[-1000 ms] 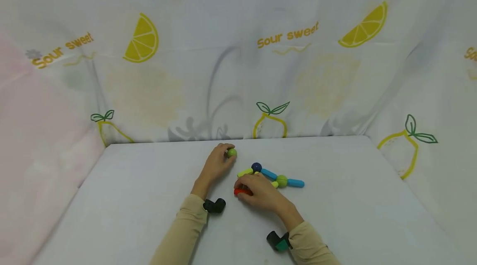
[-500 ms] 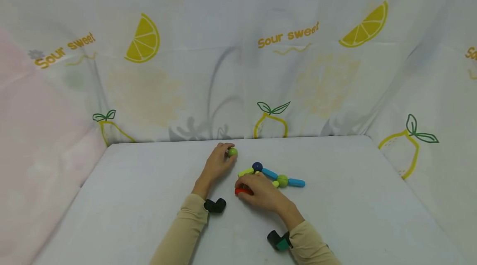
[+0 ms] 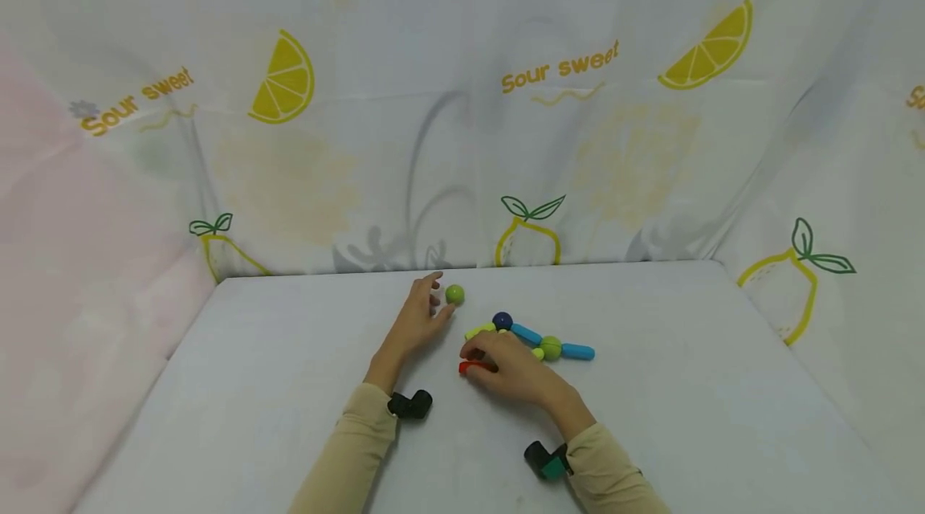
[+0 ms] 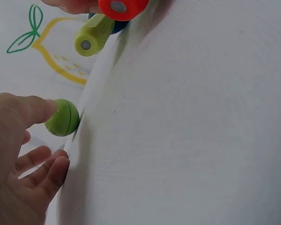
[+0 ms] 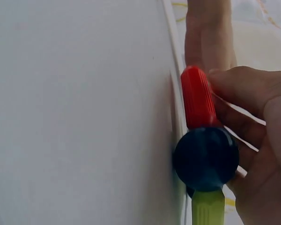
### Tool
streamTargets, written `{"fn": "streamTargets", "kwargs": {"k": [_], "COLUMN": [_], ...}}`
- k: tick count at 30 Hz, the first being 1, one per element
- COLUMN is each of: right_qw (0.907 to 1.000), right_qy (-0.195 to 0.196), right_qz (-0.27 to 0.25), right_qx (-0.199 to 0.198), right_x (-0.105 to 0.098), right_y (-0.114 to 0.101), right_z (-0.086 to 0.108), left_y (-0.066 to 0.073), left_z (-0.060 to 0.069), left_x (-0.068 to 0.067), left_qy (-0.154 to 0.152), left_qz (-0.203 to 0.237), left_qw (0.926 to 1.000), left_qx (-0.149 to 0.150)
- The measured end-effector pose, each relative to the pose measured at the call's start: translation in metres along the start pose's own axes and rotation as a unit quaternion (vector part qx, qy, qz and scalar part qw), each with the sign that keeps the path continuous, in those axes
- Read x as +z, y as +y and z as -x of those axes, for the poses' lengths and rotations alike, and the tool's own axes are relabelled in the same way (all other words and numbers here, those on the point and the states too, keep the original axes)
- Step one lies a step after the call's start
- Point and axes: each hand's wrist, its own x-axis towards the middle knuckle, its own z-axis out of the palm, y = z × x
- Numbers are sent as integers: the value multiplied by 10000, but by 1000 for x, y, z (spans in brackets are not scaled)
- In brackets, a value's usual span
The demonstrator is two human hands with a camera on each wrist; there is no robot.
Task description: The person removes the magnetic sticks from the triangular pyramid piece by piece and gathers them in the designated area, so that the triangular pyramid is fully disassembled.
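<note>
A light green ball [image 3: 454, 295] rests on the table near its back edge. Beside it my left hand [image 3: 417, 317] has its fingers spread, the thumb close to the ball; whether they touch I cannot tell. My right hand [image 3: 516, 369] pinches a red stick [image 5: 197, 98] between thumb and fingers. The stick joins a dark blue ball [image 5: 206, 158], which in turn meets a yellow-green stick [image 5: 208, 208]. In the head view the hand hides that joint. Behind it lie a navy ball [image 3: 502, 321], a blue stick [image 3: 526, 334] and a green ball [image 3: 551, 348], linked in a chain.
Another blue stick [image 3: 578, 352] extends right from the chain's green ball. A short yellow-green stick [image 3: 480, 330] lies left of the navy ball. The white table [image 3: 686, 418] ends at a lemon-print cloth [image 3: 405, 136] hanging behind.
The left hand's fingers have opened away from the light green ball, which they held before; the ball stays on the table. The right hand keeps its hold on the red stick.
</note>
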Motion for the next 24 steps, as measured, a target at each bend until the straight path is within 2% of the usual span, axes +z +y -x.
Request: {"fn": "streamTargets", "kwargs": {"k": [4, 9, 15, 19, 24], "right_qw": [9993, 9988, 9979, 9987, 9987], "right_qy": [12, 124, 155, 317, 459], "right_qz": [-347, -449, -547, -284, 36], "right_qx": [152, 153, 323, 279, 203], "right_x": [-5, -9, -15, -20, -24], "right_y": [1, 3, 5, 6, 7], "right_z": [3, 7, 12, 14, 17], "left_y": [1, 2, 6, 13, 26], "left_z": [8, 18, 30, 36, 42], "left_x": [-3, -4, -6, -6, -9], "left_qy": [47, 97, 25, -27, -366], "left_qz": [49, 93, 207, 166, 71], "left_qw": [9999, 9999, 9990, 9981, 9929], "left_qx": [-78, 59, 394, 590, 1132]}}
